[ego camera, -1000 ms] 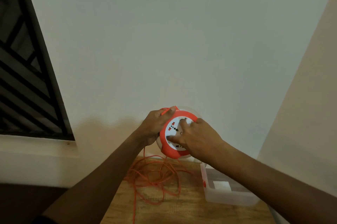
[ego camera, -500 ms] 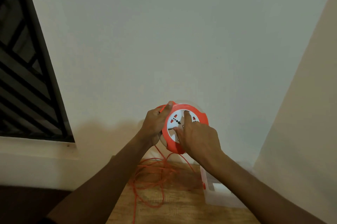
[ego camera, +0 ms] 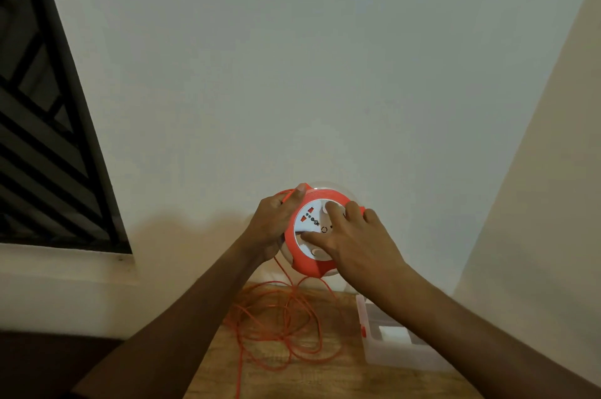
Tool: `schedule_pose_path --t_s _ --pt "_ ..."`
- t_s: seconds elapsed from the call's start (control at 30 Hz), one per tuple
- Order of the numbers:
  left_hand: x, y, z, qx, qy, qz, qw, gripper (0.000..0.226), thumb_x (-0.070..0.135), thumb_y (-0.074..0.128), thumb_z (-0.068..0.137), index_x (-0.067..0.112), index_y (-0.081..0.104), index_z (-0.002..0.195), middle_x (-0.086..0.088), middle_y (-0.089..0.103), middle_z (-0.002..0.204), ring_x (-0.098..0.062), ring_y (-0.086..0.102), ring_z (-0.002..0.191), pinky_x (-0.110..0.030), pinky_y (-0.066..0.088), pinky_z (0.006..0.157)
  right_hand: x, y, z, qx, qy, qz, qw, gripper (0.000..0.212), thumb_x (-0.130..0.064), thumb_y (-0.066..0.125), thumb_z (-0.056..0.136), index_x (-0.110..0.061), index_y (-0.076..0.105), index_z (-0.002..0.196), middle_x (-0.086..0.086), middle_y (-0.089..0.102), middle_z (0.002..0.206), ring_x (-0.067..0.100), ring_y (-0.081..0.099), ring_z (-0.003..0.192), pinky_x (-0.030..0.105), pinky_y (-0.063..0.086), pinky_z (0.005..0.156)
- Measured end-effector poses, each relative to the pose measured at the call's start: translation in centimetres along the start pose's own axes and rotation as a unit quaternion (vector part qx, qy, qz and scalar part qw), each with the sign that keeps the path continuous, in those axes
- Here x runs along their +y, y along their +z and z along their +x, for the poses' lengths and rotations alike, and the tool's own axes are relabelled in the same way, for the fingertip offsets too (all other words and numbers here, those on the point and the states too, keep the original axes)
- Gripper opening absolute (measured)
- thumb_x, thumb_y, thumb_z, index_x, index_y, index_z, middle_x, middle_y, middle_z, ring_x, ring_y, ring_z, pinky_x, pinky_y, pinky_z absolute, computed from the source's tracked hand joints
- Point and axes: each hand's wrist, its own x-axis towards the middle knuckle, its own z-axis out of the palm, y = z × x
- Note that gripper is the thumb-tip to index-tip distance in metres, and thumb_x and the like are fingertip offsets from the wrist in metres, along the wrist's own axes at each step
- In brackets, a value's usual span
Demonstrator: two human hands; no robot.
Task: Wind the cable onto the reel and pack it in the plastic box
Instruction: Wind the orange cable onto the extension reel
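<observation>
A round orange cable reel with a white socket face is held up in front of the wall. My left hand grips its left rim, thumb across the top edge. My right hand lies over the white face, fingertips and thumb pressing on it. Orange cable hangs from the reel's underside into a loose tangle on the wooden table. A clear plastic box with an orange latch stands open at the table's right; my right forearm hides part of it.
A plain wall fills the view ahead, with a side wall close on the right. A dark barred window with a pale sill sits at the left. Something white lies inside the box.
My right hand has shifted across the reel's white face, turning it; the socket markings now sit differently. The reel has moved slightly. Left hand keeps its grip.
</observation>
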Motion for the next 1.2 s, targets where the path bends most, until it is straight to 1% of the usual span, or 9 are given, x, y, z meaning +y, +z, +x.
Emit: schedule_pose_path --t_s 0.33,0.43,0.5,0.57,0.63,0.8,0.9,1.03,1.2 --pt "-0.1 0.4 0.0 -0.016 0.010 0.033 0.999 0.043 0.063 0.061 0.079 0.029 0.073 0.103 0.005 0.082 0.093 -0.024 0.080 0.081 -0.029 0.062 0.061 -0.3 1.5 0.5 -0.006 0.038 0.001 0.999 0.078 -0.046 0.062 0.090 -0.022 0.022 0.152 0.017 0.059 0.132 0.037 0.061 0.111 0.051 0.044 0.100" --pt "-0.3 0.8 0.2 0.011 0.015 0.018 1.000 0.041 0.061 0.062 0.083 0.028 0.075 0.105 0.003 0.082 0.095 -0.025 0.080 0.083 -0.032 0.064 0.065 -0.3 1.6 0.8 0.042 0.113 0.091 0.989 0.069 -0.053 0.058 0.088 -0.027 0.036 0.148 0.010 0.071 0.116 0.030 0.070 0.092 0.044 0.056 0.082" --pt "-0.6 1.3 0.3 0.041 0.020 0.004 0.999 0.035 0.056 0.064 0.091 0.027 0.076 0.106 0.001 0.082 0.097 -0.027 0.080 0.086 -0.036 0.065 0.069 -0.9 1.7 1.1 0.083 0.237 0.220 0.943 0.063 -0.057 0.055 0.087 -0.029 0.044 0.142 0.005 0.072 0.114 0.028 0.071 0.090 0.039 0.057 0.074" --pt "-1.5 1.6 0.2 0.065 0.024 -0.005 0.998 0.032 0.053 0.064 0.094 0.026 0.078 0.104 0.000 0.082 0.097 -0.027 0.080 0.086 -0.039 0.066 0.072 -1.6 2.2 1.4 0.055 0.338 0.395 0.853 0.065 -0.056 0.055 0.086 -0.027 0.042 0.142 0.004 0.064 0.129 0.028 0.065 0.108 0.040 0.053 0.085" --pt "-2.3 1.7 -0.1 0.078 0.013 -0.013 0.997 0.030 0.053 0.063 0.095 0.029 0.079 0.100 0.000 0.083 0.097 -0.026 0.080 0.085 -0.041 0.066 0.073 -2.1 2.6 1.3 0.017 0.355 0.470 0.808 0.067 -0.049 0.060 0.086 -0.020 0.040 0.143 0.004 0.062 0.133 0.027 0.062 0.113 0.038 0.052 0.089" --pt "-2.2 1.1 0.2 0.074 -0.020 -0.040 0.996 0.027 0.050 0.062 0.096 0.030 0.079 0.098 0.000 0.083 0.096 -0.025 0.080 0.083 -0.036 0.066 0.068 -1.4 1.9 0.9 0.070 0.259 0.266 0.926 0.054 -0.039 0.066 0.084 -0.016 0.054 0.131 0.005 0.072 0.110 0.025 0.071 0.086 0.033 0.056 0.070" --pt "-1.5 0.8 0.7 0.061 -0.022 -0.027 0.998 0.030 0.050 0.061 0.097 0.026 0.075 0.106 0.000 0.083 0.097 -0.024 0.080 0.082 -0.031 0.064 0.063 -0.7 1.2 1.0 0.055 0.116 0.186 0.974 0.049 -0.027 0.076 0.079 -0.017 0.062 0.125 0.012 0.065 0.124 0.031 0.064 0.105 0.043 0.055 0.085" --pt "-1.4 0.2 1.0 0.045 -0.016 -0.019 0.999 0.029 0.049 0.060 0.097 0.026 0.074 0.108 0.001 0.083 0.096 -0.026 0.080 0.084 -0.033 0.064 0.065 -0.3 1.0 0.8 0.025 0.035 0.130 0.991 0.056 -0.018 0.078 0.077 -0.024 0.059 0.129 0.021 0.052 0.135 0.041 0.054 0.117 0.049 0.052 0.089" --pt "-1.4 0.1 1.3 0.038 -0.005 -0.018 0.999 0.032 0.052 0.059 0.095 0.028 0.073 0.110 0.002 0.082 0.098 -0.026 0.080 0.086 -0.035 0.065 0.067 -0.2 1.5 0.7 0.014 0.044 0.066 0.997 0.068 -0.025 0.062 0.092 -0.030 0.025 0.149 0.024 0.036 0.148 0.044 0.044 0.127 0.048 0.045 0.099"
